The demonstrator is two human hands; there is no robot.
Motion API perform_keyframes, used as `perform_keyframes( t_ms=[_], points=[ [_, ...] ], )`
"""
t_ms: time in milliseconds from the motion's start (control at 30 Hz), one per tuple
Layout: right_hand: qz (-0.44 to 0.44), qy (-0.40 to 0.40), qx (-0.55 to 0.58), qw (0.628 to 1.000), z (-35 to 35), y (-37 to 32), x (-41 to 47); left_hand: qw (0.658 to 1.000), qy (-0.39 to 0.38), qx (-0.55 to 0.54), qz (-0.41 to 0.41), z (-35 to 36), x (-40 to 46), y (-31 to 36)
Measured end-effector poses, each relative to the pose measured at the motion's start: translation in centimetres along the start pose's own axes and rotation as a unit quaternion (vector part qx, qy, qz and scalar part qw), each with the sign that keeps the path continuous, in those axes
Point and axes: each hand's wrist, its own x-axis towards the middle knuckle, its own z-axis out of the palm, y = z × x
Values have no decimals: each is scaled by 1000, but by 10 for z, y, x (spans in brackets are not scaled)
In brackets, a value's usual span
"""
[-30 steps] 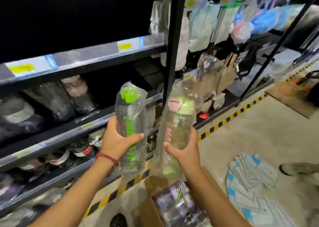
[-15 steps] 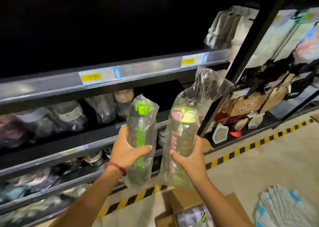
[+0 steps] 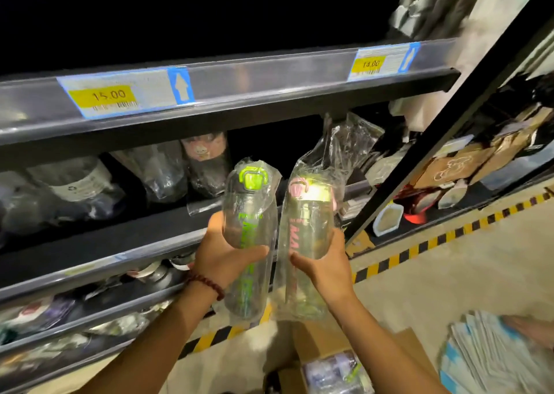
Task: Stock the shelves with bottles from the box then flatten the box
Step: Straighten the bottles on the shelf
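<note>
Fingers of the left hand wrap the green-lidded bottle; the right hand grips the pink-lidded bottle, both bagged, held near the middle shelf. Stocking is under way; next, slide each bottle into the gap at the shelf's right end, box below

Two hands, left and right, two bagged bottles held, one green-lidded, one pink-lidded, two price tags on the top shelf rail, one open box below the hands, one bead bracelet
</note>
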Motion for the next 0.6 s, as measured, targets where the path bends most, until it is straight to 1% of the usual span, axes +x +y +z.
perform_keyframes(
  t_ms=[200, 367, 500, 600],
  points=[
    [-37, 2, 17, 999, -11, -17, 51, 999, 14, -33, 0, 26, 29, 11],
    [-74, -28, 5, 997, -29, -34, 90, 997, 54, -59, -6, 46, 56, 30],
    [-105, -40, 16, 994, -35, -49, 114, 996, 90, 12, -21, 48, 76, 50],
    [-128, -41, 27, 991, -35, -59, 130, 995, 94, -3, -26, 46, 83, 64]
  ],
)
